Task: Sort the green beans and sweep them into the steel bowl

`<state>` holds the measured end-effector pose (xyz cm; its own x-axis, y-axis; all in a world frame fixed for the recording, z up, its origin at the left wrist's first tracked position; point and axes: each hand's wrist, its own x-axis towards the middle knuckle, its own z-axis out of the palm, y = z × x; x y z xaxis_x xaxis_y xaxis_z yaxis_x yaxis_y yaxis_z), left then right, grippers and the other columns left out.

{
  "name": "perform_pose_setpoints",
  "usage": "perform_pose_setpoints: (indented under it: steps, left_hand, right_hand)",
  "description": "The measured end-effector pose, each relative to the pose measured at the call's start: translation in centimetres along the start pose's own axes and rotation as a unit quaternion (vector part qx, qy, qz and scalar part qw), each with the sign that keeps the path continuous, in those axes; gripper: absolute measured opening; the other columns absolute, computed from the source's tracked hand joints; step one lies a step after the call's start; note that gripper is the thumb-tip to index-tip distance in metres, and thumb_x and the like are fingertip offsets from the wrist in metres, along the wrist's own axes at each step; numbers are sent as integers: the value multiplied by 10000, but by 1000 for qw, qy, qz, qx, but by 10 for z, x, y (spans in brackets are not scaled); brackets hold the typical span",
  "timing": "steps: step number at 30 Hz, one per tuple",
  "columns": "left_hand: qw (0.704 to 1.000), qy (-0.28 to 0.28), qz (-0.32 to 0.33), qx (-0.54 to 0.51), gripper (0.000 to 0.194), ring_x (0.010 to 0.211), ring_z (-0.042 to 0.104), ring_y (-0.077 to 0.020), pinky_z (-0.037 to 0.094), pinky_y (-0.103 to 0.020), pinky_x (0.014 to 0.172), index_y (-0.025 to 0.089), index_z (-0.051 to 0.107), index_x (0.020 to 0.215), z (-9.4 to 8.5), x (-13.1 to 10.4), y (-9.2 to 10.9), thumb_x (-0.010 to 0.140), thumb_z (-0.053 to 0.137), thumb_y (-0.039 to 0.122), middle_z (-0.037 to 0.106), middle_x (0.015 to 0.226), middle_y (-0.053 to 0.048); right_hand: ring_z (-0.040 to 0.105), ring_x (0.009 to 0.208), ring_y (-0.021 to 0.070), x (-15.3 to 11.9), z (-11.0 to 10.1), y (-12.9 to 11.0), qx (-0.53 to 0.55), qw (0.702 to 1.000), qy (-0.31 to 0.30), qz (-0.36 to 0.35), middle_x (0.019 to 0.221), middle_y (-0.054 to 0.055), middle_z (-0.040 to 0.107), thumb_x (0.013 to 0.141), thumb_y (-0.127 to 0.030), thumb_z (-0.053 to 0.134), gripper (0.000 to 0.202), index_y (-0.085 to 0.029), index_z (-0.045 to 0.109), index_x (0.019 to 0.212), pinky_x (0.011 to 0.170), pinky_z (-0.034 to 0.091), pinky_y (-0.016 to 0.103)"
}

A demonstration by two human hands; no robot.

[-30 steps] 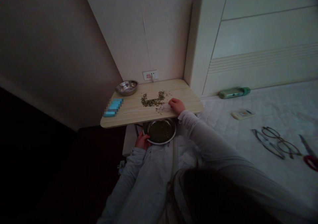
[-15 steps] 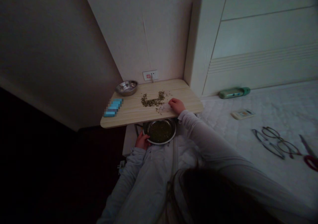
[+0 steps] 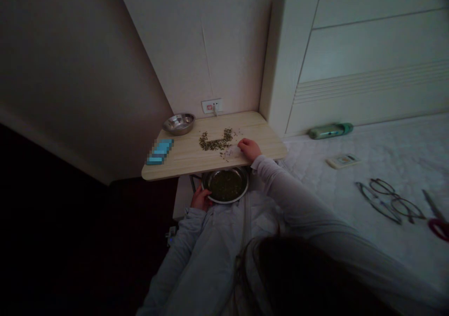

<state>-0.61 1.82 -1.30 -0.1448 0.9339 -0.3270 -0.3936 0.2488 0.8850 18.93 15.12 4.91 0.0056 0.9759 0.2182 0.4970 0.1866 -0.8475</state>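
Note:
My left hand (image 3: 201,198) grips the left rim of a steel bowl (image 3: 228,185), which sits below the front edge of the wooden tabletop (image 3: 182,159) and holds small greenish bits. On the tabletop, small dark green grains (image 3: 214,144) lie in a U-shaped spread. My right hand (image 3: 249,149) rests at the right of them with its fingers pinched together, beside some pale scattered bits (image 3: 227,154). Whatever is between those fingertips is too small to make out.
An empty-looking steel bowl (image 3: 179,124) and a blurred blue object (image 3: 160,152) are at the tabletop's left. A socket (image 3: 212,106) is on the wall. On the bed at right lie a green case (image 3: 330,131), a remote (image 3: 343,161), glasses (image 3: 407,207) and scissors (image 3: 438,228).

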Motion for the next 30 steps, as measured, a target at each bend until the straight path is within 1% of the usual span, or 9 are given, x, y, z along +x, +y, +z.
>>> perform_pose_setpoints:
  steps: [7,14,22,27,30]
  left_hand:
    - [1000,1,-7,-6,386,310,390,-59,244,-171,276,187,474,842,2,-3,2,467,494,99,456,441,78]
    - [1000,-10,4,-11,379,320,391,-56,243,-167,281,190,471,844,4,-7,4,477,493,101,449,452,79]
    - [1000,-6,-5,-5,382,310,385,-55,240,-164,279,184,469,844,3,-5,4,471,496,108,450,446,82]
    - [1000,-9,3,-6,381,304,376,-55,235,-170,279,188,474,853,3,-6,4,481,493,109,445,434,82]
    - [1000,-2,-6,-8,395,304,377,-57,233,-174,282,189,477,863,2,-4,3,476,493,109,446,434,80]
  right_hand:
    - [410,503,74,-2,-1,-3,7,1000,3,-9,492,-35,459,599,-317,383,210,-152,513,605,504,299,203]
    - [407,501,71,-1,-1,-1,15,1000,4,-6,488,-39,450,598,-312,386,201,-151,506,601,505,298,202]
    - [398,491,68,-2,-1,-3,20,1000,1,7,486,-40,453,597,-317,389,210,-148,512,614,502,296,202]
    - [404,499,70,-2,-1,-4,18,1000,5,1,487,-37,461,597,-312,396,202,-149,515,607,511,300,205]
    - [406,503,72,-2,-2,-4,18,1000,5,1,487,-36,464,596,-312,399,199,-151,517,606,513,303,207]
